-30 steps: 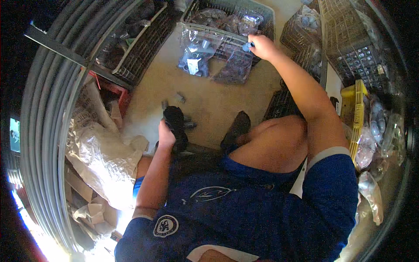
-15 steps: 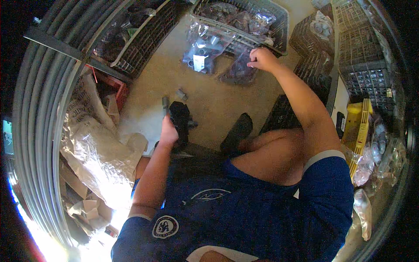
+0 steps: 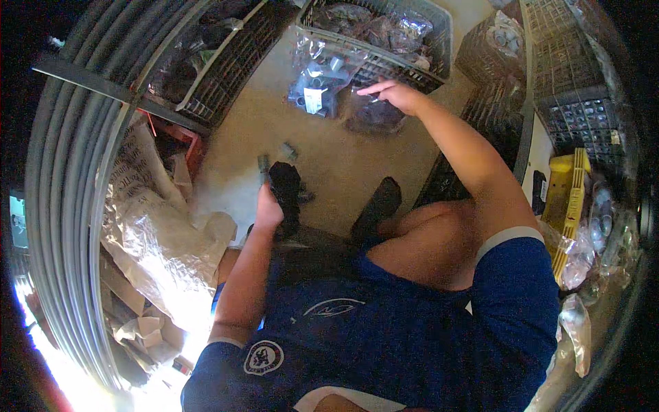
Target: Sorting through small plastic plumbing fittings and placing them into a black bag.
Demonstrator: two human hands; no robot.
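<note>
My left hand [image 3: 268, 206] is closed round a grey cylindrical fitting [image 3: 263, 164], beside my dark sock-covered foot [image 3: 285, 185]. My right hand [image 3: 391, 94] reaches forward with fingers stretched out, nothing visible in it. It is over a clear bag of dark items [image 3: 371, 115], just right of a clear bag of grey-blue fittings [image 3: 316, 82] with a white label. Behind both bags stands a grey plastic crate [image 3: 439, 44] holding more bagged items. Another grey fitting [image 3: 290, 150] lies on the floor [image 3: 240, 130] above my left hand.
At left are long grey pipes [image 3: 58, 206], a dark crate [image 3: 226, 65], a red tray [image 3: 191, 147] and crumpled brown packaging [image 3: 158, 233]. Stacked crates [image 3: 570, 117], a yellow crate [image 3: 570, 192] and plastic bags [image 3: 576, 316] line the right. My other foot [image 3: 377, 206] is near centre.
My right hand has let go of the small fitting it held at the crate's rim, moved down and left over the bags and spread its fingers. My left hand stays by my foot.
</note>
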